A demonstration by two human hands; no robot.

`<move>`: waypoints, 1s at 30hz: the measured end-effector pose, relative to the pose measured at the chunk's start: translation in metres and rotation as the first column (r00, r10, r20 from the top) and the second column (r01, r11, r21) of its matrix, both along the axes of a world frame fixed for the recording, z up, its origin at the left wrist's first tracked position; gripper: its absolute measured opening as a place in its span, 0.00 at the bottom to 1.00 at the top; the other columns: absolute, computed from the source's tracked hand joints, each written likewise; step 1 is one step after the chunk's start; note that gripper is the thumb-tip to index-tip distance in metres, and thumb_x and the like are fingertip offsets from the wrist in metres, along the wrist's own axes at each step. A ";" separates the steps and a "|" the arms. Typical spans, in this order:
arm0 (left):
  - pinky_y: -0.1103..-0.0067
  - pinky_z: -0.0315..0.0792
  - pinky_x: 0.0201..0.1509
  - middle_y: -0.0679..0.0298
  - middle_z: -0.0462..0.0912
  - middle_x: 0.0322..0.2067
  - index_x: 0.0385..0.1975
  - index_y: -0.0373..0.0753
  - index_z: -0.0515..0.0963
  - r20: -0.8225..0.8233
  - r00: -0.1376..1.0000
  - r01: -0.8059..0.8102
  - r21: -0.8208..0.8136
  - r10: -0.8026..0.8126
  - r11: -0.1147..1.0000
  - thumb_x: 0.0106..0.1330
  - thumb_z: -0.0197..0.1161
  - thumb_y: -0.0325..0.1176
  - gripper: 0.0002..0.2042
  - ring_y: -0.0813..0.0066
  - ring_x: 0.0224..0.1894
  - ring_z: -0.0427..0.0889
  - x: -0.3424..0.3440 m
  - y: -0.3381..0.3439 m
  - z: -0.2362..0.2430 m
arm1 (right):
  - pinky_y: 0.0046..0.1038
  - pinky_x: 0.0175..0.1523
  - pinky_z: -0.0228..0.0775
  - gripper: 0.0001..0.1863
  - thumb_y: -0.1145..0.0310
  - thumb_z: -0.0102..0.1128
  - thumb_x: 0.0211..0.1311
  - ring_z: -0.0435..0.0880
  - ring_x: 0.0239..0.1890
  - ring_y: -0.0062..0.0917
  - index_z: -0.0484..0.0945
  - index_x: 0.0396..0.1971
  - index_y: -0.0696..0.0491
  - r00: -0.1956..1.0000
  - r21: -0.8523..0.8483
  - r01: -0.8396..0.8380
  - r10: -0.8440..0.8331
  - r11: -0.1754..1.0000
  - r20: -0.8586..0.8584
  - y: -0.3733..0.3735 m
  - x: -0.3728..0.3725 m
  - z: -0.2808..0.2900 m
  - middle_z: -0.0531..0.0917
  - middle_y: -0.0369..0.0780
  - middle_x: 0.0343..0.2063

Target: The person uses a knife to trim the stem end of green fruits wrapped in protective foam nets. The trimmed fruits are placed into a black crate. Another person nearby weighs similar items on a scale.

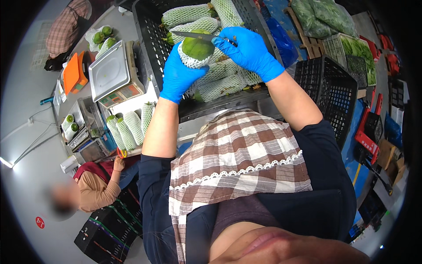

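Observation:
In my blue-gloved left hand I hold a round green fruit whose lower part sits in a white foam net. My right hand, also gloved, grips a knife by its handle, with the blade lying across the upper part of the fruit. Beneath both hands is a black plastic crate holding several long green fruits in foam nets. Some of the crate's contents are hidden behind my hands and the fruit.
Left are a scale, an orange tray and netted fruits. A co-worker is at lower left. Right are stacked black crates, bagged greens and a crate of leafy vegetables.

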State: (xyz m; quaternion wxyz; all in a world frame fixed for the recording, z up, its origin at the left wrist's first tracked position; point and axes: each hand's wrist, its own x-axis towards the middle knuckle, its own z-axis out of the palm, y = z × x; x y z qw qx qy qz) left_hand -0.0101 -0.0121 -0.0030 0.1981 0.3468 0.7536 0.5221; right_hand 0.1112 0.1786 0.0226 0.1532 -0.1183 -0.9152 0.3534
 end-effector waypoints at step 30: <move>0.67 0.79 0.41 0.54 0.85 0.34 0.43 0.41 0.81 -0.559 0.822 -0.207 -0.107 0.113 0.973 0.38 0.79 0.37 0.27 0.52 0.38 0.85 0.011 0.013 0.026 | 0.34 0.38 0.74 0.16 0.57 0.61 0.59 0.80 0.27 0.27 0.80 0.34 0.56 0.952 -0.397 0.243 -0.297 0.885 -0.078 0.013 -0.016 -0.036 0.82 0.43 0.23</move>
